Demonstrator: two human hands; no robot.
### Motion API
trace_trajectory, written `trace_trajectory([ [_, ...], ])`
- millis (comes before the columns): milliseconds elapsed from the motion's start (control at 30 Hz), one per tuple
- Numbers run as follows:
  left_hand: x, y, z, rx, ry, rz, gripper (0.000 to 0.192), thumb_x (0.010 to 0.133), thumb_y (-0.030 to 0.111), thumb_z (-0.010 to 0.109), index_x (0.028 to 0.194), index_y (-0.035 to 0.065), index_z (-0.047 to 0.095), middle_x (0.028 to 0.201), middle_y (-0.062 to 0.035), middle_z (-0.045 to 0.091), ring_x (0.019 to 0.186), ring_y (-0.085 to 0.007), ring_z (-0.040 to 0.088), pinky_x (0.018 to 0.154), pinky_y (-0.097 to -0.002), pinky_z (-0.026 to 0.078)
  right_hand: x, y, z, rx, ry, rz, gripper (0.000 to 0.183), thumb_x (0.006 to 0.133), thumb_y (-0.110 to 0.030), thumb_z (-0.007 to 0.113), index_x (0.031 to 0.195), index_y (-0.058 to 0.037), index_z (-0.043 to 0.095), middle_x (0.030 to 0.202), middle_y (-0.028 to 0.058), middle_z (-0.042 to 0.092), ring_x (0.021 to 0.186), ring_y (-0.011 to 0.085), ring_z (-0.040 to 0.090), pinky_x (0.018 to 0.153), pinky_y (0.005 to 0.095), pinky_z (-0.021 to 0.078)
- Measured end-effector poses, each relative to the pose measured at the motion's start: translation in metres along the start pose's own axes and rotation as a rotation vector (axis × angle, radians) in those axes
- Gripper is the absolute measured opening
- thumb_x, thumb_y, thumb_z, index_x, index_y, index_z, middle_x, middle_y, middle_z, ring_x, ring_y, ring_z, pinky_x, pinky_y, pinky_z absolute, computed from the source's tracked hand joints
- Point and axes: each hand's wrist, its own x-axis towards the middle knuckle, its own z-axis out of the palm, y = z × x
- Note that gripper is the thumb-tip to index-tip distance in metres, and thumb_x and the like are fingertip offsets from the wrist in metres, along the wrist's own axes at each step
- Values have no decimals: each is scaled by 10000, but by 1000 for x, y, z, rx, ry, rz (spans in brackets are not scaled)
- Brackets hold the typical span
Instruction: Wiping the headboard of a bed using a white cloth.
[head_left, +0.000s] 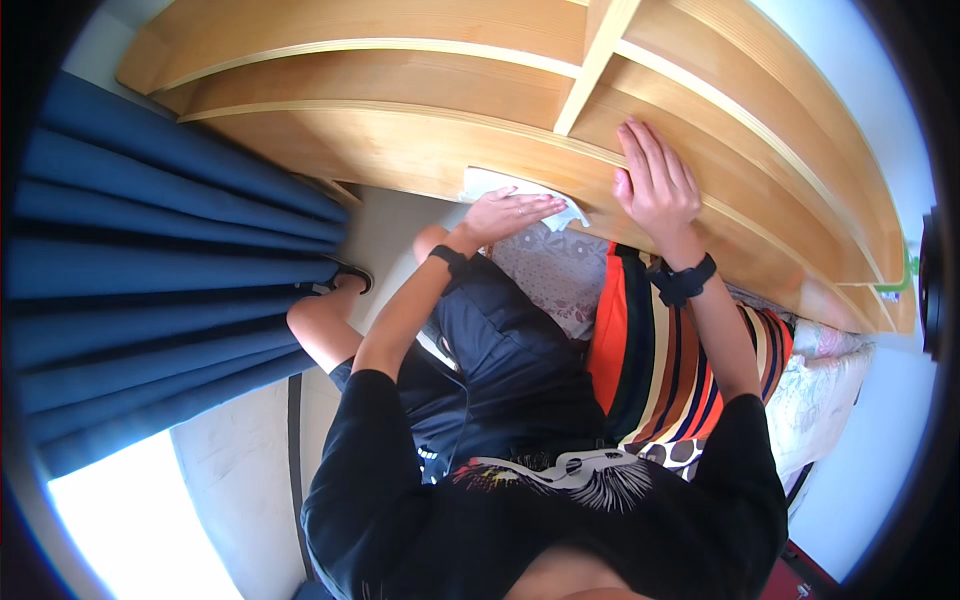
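Observation:
My left hand (510, 212) lies against a white cloth or wipe (487, 181), holding it to the front of a light wooden panel (420, 154). Its fingers are straight and close together, and one corner of the cloth hangs below the panel's lower edge. Higher and to the right, my right hand (664, 176) rests on the wooden shelf unit (592, 82) near a shelf edge. Nothing is in that hand; its thumb stands apart from the extended fingers. Both wrists wear black bands.
Blue curtains (172, 262) hang at the left. A striped cover (667, 360) lies beside my legs, by patterned bedding (551, 270) under the panel. At far right, a green object (900, 279) hangs by the shelf end, near a dark round object (930, 285).

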Motion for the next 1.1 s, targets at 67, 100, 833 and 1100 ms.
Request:
trace_trajectory([
  [67,11,-10,-34,-63,-56,55,528,860,204,430,1377,238,329,1378,122,367,1248,-11,345,1024,-253,292,-12,1,1,53,101,-36,261,783,-149,526,1017,-89,625,1145,44,581,1055,177,558,874,331,445],
  [100,9,-17,-47,-119,-127,93,523,854,223,440,1368,228,345,1396,108,354,1268,-25,330,1030,-277,294,-24,-11,11,213,178,-48,281,767,-145,540,1032,-99,622,1153,34,573,1061,179,550,881,348,440],
  [833,-57,-114,-180,-76,514,-491,382,665,-81,514,1024,34,577,1042,-149,551,1020,-338,501,886,-430,382,66,-146,64,-429,-183,-405,637,829,-101,395,1422,-67,164,1483,80,176,1358,198,203,1010,302,341],
  [1100,-50,-164,-167,-157,588,-756,243,801,21,490,1037,-14,537,1108,-208,523,1035,-375,485,906,-394,387,161,-164,83,274,-147,235,228,880,-215,487,880,-4,576,838,143,626,843,254,593,738,376,482],
])
